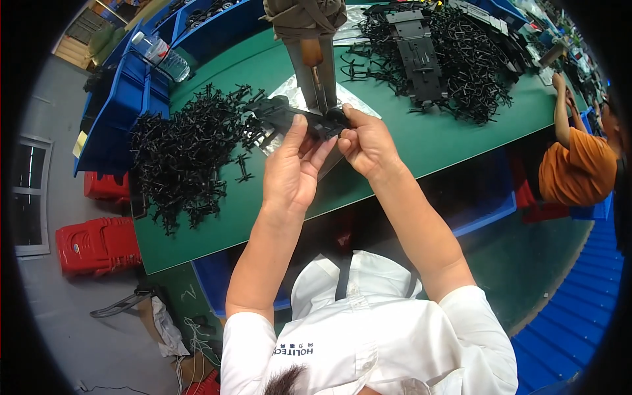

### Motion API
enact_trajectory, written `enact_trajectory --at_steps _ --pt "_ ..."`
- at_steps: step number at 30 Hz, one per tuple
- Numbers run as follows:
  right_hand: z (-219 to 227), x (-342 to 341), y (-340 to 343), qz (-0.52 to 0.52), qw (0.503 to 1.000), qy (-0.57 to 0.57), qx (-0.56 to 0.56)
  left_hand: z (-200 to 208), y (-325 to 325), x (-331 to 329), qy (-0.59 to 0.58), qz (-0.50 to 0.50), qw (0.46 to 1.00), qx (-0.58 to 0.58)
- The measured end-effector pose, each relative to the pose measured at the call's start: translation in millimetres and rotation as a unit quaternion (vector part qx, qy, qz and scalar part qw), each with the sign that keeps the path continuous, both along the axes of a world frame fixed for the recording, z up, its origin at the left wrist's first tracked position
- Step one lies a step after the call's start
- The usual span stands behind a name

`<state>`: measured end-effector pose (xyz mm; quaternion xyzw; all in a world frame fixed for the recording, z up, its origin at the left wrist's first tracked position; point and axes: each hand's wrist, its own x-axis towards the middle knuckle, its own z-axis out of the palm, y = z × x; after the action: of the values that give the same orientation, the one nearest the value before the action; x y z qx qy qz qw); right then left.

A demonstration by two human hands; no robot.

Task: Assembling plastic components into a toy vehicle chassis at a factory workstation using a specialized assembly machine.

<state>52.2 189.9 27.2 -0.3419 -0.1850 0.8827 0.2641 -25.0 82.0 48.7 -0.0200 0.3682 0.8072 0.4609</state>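
Observation:
A long black plastic chassis, like that of a toy car, is held between my two hands above the green workbench. My left hand grips its near side with the thumb on top and the fingers beneath. At the chassis's right end, my right hand has thumb and forefinger pinched on a small dark round piece, perhaps a wheel. Directly behind stands a metal post with a cloth-wrapped tool; its orange-brown lower part and thin shaft point down close to the chassis.
Black spindly plastic parts form a heap at left, and another heap lies at right with a flat chassis plate on it. A plastic bottle rests by blue bins. Red stools stand left; a person in orange sits right.

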Motion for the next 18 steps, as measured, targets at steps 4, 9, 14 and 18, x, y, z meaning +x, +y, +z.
enact_trajectory --at_steps 4,9,14,18 --pt "2.0 -1.1 0.3 0.005 1.0 -0.001 -0.005 1.2 0.8 -2.0 -0.003 0.002 1.0 -0.005" --pt "-0.1 3.5 -2.6 0.015 1.0 0.004 0.004 3.3 -4.9 0.7 -0.004 -0.004 1.0 -0.011" --pt "-0.2 17.2 -13.1 0.009 0.999 -0.03 -0.022 -11.0 -15.1 10.9 -0.017 -0.027 0.999 -0.027" --pt "-4.5 30.9 -24.9 0.028 0.999 -0.019 0.032 -12.8 -31.7 21.3 0.003 -0.04 0.999 -0.021"
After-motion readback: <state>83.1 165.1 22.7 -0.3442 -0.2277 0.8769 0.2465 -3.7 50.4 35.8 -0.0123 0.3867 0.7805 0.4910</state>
